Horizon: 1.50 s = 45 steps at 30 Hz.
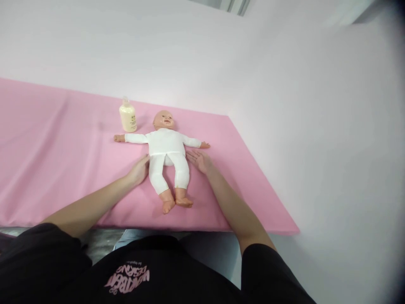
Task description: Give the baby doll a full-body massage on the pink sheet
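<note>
A baby doll (166,152) in a white suit lies on its back on a pink mat (63,169), arms spread, feet toward me. My left hand (139,169) rests on the mat beside the doll's hip, fingers extended and holding nothing; whether it touches the doll I cannot tell. My right hand (199,161) lies flat and open on the mat at the doll's other side, just below its outstretched arm. A small cream bottle (128,115) stands upright behind the doll's arm, left of its head.
The pink mat ends at a front edge (190,230) near my body and at a right edge (262,169). White walls rise behind and to the right. A dark floor strip (101,240) shows below the mat.
</note>
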Motion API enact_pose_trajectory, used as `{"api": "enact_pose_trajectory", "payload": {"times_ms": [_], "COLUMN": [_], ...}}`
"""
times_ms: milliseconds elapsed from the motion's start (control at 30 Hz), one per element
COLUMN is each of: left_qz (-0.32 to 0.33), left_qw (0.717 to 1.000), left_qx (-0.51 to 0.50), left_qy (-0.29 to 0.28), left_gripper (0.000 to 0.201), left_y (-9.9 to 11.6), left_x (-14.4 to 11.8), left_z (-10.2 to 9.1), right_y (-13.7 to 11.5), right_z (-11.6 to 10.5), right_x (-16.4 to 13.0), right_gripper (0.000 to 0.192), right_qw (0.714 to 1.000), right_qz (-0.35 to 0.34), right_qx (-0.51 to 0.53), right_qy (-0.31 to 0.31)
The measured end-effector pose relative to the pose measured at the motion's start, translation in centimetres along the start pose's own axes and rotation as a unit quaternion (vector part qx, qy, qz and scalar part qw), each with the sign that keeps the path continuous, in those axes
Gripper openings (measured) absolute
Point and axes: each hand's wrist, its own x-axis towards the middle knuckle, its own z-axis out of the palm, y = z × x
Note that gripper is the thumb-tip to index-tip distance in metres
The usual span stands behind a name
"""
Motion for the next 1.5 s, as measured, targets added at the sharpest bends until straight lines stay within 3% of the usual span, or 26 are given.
{"api": "enact_pose_trajectory", "payload": {"times_ms": [167,300,433,600,700,800,933,1033,1100,1200,1267,1367,1433,1500], "left_qz": [-0.099,-0.199,-0.298,-0.317,-0.343,-0.350,-0.355,-0.356,-0.351,-0.339,-0.328,-0.307,-0.278,-0.244], "left_qw": [0.992,0.974,0.943,0.909,0.861,0.820,0.794,0.806,0.811,0.800,0.788,0.783,0.809,0.854], "left_qx": [-0.068,-0.084,-0.095,-0.089,-0.059,-0.064,-0.064,-0.014,0.011,-0.001,-0.016,-0.038,-0.075,-0.111], "left_qy": [-0.029,-0.066,-0.113,-0.257,-0.372,-0.448,-0.489,-0.472,-0.468,-0.496,-0.521,-0.540,-0.513,-0.447], "left_gripper": [0.018,0.021,0.028,0.042,0.053,0.063,0.059,0.048,0.040,0.034,0.037,0.049,0.058,0.061], "left_y": [1.1,1.1,0.0,-0.2,-0.4,-1.0,-1.0,-0.3,0.3,1.4,2.3,3.5,3.9,3.9], "left_x": [-2.3,-3.2,-4.9,-7.4,-8.5,-9.0,-8.8,-8.1,-7.7,-6.9,-6.4,-5.1,-4.0,-2.9], "left_z": [1.0,1.0,1.1,1.0,0.8,0.6,0.4,0.0,-0.5,-1.3,-1.8,-2.6,-3.0,-3.2], "right_y": [-1.0,-2.1,-3.1,-3.1,-2.7,-2.3,-1.7,-1.3,-1.0,-0.7,-0.3,0.6,1.2,1.7], "right_z": [1.2,1.3,0.2,-1.2,-1.4,-1.4,-1.2,-1.2,-1.1,-0.9,-0.4,1.1,2.1,3.0], "right_x": [1.6,3.5,5.0,5.8,6.1,6.5,6.5,6.2,6.1,6.0,5.7,4.4,3.2,1.9], "right_gripper": [0.043,0.048,0.040,0.024,0.019,0.013,0.012,0.019,0.034,0.070,0.088,0.087,0.075,0.056], "right_qw": [0.997,0.994,0.990,0.990,0.990,0.987,0.983,0.978,0.974,0.962,0.944,0.885,0.829,0.766], "right_qz": [-0.008,-0.015,-0.037,-0.072,-0.089,-0.109,-0.152,-0.188,-0.215,-0.268,-0.320,-0.433,-0.498,-0.542], "right_qx": [0.073,0.097,0.106,0.104,0.088,0.088,0.077,0.060,0.039,-0.017,-0.067,-0.171,-0.253,-0.345], "right_qy": [0.030,0.053,0.084,0.062,0.060,0.073,0.072,0.067,0.063,0.045,0.032,0.024,0.009,-0.031]}}
